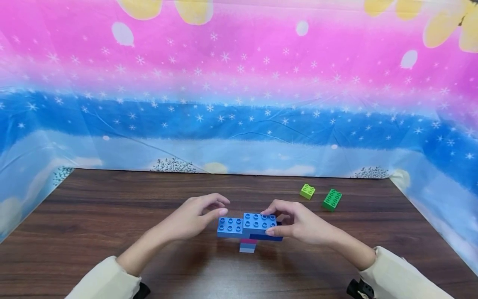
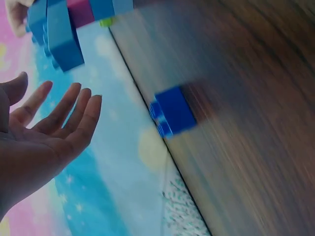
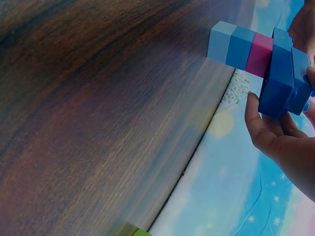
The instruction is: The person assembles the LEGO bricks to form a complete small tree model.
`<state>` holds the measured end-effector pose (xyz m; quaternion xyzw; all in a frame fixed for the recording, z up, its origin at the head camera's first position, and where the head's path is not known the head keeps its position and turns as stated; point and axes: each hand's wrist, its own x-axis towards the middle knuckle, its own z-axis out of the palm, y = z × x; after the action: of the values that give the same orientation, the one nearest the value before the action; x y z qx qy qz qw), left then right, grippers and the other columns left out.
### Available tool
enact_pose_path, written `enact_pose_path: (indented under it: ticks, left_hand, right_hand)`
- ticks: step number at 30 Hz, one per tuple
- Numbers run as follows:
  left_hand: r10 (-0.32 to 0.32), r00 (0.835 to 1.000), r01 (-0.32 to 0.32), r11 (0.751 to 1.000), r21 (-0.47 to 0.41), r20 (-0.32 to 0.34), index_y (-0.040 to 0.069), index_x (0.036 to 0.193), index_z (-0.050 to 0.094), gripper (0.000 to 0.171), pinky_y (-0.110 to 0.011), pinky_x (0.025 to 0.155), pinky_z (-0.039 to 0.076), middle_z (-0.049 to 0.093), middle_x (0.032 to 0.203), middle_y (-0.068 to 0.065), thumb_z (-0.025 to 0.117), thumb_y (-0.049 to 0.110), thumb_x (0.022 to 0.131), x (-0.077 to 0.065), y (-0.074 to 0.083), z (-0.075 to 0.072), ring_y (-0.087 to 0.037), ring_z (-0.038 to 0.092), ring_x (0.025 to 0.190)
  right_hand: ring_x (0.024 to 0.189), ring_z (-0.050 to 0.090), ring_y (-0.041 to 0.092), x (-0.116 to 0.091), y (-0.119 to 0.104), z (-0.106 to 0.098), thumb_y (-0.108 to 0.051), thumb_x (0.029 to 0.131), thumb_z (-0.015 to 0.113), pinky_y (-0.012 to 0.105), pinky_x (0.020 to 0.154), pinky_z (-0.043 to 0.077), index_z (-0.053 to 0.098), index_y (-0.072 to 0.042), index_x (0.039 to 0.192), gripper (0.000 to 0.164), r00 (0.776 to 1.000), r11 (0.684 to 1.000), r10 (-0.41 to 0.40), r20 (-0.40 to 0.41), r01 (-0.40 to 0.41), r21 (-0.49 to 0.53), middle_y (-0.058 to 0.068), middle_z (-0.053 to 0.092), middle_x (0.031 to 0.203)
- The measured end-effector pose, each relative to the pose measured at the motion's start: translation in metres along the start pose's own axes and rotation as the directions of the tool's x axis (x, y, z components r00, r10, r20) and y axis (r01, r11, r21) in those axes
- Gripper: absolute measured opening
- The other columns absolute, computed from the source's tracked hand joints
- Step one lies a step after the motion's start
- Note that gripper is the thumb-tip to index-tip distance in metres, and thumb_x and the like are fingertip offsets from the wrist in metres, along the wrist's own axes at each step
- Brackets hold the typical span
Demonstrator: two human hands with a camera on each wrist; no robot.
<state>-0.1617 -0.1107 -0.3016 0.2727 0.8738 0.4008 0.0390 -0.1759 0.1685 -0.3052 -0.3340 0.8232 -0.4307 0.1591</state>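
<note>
A block build stands mid-table: a column with a light blue brick (image 1: 246, 249) at the foot, a blue brick (image 3: 242, 47) above it and a pink brick (image 1: 248, 241) over that. Longer blue bricks spread across the top, among them a left blue brick (image 1: 229, 225) and a dark blue brick (image 1: 266, 237). My right hand (image 1: 300, 222) grips the raised top blue brick (image 1: 257, 222) by its right end, thumb in front and fingers behind. Beside the build's left end, my left hand (image 1: 196, 214) holds nothing, its fingers spread loosely in the left wrist view.
Beyond my right hand lie a lime green brick (image 1: 307, 191) and a green brick (image 1: 332, 199). A separate blue brick (image 2: 176, 110) rests on the table near my left hand, hidden in the head view. A patterned cloth (image 1: 239, 120) borders the wooden table (image 1: 112, 199).
</note>
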Motion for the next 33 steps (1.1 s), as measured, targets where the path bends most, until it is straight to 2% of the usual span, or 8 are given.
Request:
enact_pose_path:
  ticks: [6, 15, 23, 28, 33]
  left_hand:
    - [0.001, 1.0, -0.001, 1.0, 0.017, -0.006, 0.01, 0.115, 0.058, 0.023, -0.044, 0.09, 0.042, 0.06, 0.112, -0.006, 0.055, 0.017, 0.092, -0.006, -0.016, -0.014, -0.026, 0.055, 0.106]
    - [-0.054, 0.998, 0.055, 0.996, 0.071, -0.015, 0.006, 0.114, 0.059, 0.03, -0.046, 0.088, 0.041, 0.06, 0.113, -0.009, 0.064, 0.017, 0.087, -0.013, -0.043, -0.022, -0.028, 0.054, 0.106]
    - [-0.102, 0.995, 0.101, 0.991, 0.087, 0.009, 0.001, 0.117, 0.057, 0.037, -0.046, 0.085, 0.043, 0.058, 0.115, -0.015, 0.068, 0.006, 0.081, -0.015, -0.054, -0.022, -0.031, 0.055, 0.103]
    - [-0.125, 0.992, 0.122, 0.989, 0.081, 0.031, 0.001, 0.115, 0.057, 0.039, -0.044, 0.082, 0.046, 0.062, 0.105, -0.012, 0.069, 0.003, 0.079, -0.014, -0.062, -0.02, -0.029, 0.058, 0.097]
    - [-0.151, 0.988, 0.149, 0.983, 0.106, 0.014, 0.003, 0.113, 0.059, 0.04, -0.044, 0.079, 0.046, 0.062, 0.099, -0.009, 0.073, 0.006, 0.076, -0.013, -0.067, -0.017, -0.026, 0.057, 0.092]
  right_hand:
    - [0.095, 0.056, 0.022, 0.0, 0.0, 0.0, -0.018, 0.087, 0.063, 0.029, 0.072, 0.05, 0.057, -0.009, 0.112, 0.026, 1.0, 1.0, -0.003, 0.007, 0.003, 0.008, 0.008, 0.057, 0.108]
    - [0.094, 0.057, 0.021, 0.0, -0.001, 0.0, -0.018, 0.088, 0.063, 0.028, 0.071, 0.05, 0.057, -0.01, 0.112, 0.026, 1.0, 1.0, 0.003, 0.005, -0.003, -0.005, 0.007, 0.057, 0.109]
    - [0.094, 0.057, 0.02, 0.0, -0.002, -0.001, -0.019, 0.088, 0.063, 0.028, 0.073, 0.05, 0.057, -0.01, 0.112, 0.027, 1.0, 1.0, 0.013, 0.004, -0.013, -0.017, 0.006, 0.057, 0.109]
    - [0.094, 0.057, 0.02, 0.0, -0.002, -0.001, -0.02, 0.088, 0.063, 0.028, 0.073, 0.05, 0.057, -0.01, 0.113, 0.027, 1.0, 1.0, 0.017, 0.004, -0.017, -0.016, 0.006, 0.057, 0.109]
    - [0.094, 0.057, 0.02, 0.0, -0.002, 0.0, -0.019, 0.088, 0.063, 0.028, 0.073, 0.05, 0.057, -0.01, 0.112, 0.027, 1.0, 1.0, 0.019, 0.006, -0.019, -0.008, 0.007, 0.057, 0.11]
